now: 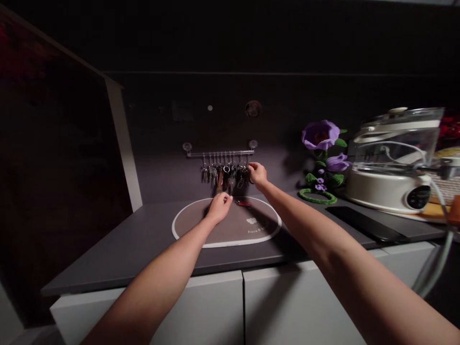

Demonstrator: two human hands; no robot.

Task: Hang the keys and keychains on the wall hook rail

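A clear rail (221,154) with hooks is fixed to the dark wall, and several bunches of keys (226,171) hang from it. At its right end my right hand (258,174) has its fingers pinched on what looks like a key ring at the last hook; the fingers partly hide it. Lower and to the left, my left hand (220,206) hovers over the oval mat (230,235), fingers curled together; what they hold, if anything, is hidden. On the mat, just right of my left hand, lies a small red item (244,203).
Purple knitted flowers (321,135) in a green ring base stand right of the mat. Beyond them is a white appliance (384,187) with a clear top and a cable. A black flat slab (364,224) lies in front. White cabinet doors (215,306) are below the counter (136,239).
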